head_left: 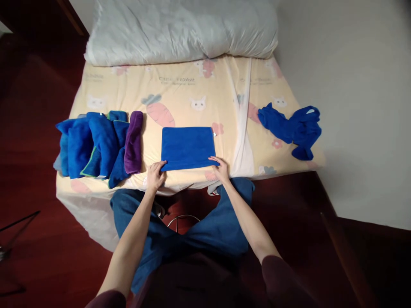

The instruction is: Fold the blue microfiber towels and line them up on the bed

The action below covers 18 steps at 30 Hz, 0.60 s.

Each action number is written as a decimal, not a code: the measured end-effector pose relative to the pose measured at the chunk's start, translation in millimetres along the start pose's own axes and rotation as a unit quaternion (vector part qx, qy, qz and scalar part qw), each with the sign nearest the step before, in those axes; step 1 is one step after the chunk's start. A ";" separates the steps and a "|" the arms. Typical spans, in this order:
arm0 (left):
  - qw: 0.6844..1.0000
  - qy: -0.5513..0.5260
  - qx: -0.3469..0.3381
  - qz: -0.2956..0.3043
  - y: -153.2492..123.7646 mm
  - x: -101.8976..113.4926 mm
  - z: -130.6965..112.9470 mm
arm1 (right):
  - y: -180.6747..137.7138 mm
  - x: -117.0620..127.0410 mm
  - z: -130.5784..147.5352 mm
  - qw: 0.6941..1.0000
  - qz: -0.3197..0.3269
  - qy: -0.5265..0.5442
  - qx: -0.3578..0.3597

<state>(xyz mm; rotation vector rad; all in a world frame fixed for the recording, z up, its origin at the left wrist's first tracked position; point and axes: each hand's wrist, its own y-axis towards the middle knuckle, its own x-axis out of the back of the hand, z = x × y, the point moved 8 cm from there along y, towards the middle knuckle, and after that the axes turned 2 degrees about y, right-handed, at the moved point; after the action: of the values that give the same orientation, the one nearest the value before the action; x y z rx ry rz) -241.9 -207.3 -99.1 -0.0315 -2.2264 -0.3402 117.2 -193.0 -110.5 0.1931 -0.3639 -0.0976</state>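
A blue towel [188, 145] lies flat in a neat rectangle on the bed in front of me, a small white label at its right edge. Its near edge looks turned up in a narrow strip. My left hand [156, 175] pinches the near left corner between thumb and fingers. At the near right corner, my right hand [220, 168] grips the same towel, fingers over the cloth. Left of it sits a row of rolled or folded towels, several blue [80, 145] and one purple towel [133, 143] closest to my left hand. A crumpled blue towel [303, 128] rests at the right.
The bed carries a pale yellow sheet [192, 113] with rabbit and carrot prints, wrinkled right of centre. A rolled grey-white quilt [183, 30] lies along the far side. A bare wall [346, 107] stands at the right. My knees are at the bed's front edge, above a dark red floor [28, 179].
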 end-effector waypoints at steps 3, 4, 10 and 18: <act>0.999 -0.017 0.020 -0.039 0.9 5.9 2.4 | 2.6 2.1 -0.3 1.000 -0.011 0.006 -0.018; 0.998 -0.019 0.030 -0.056 0.8 7.7 4.0 | 3.0 3.3 -0.1 1.000 -0.016 0.006 -0.019; 0.988 -0.019 0.096 -0.122 -2.2 11.4 17.2 | 3.3 12.6 -17.5 0.993 -0.085 0.032 -0.074; 0.986 -0.024 0.090 -0.136 -4.3 12.4 18.6 | 4.4 9.1 -28.7 0.992 -0.074 0.067 -0.071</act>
<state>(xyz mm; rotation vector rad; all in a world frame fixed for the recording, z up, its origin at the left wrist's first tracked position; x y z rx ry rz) -264.5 -207.8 -101.6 0.3668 -2.3034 -0.2863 136.3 -185.0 -132.7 0.0843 -0.2074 -0.2552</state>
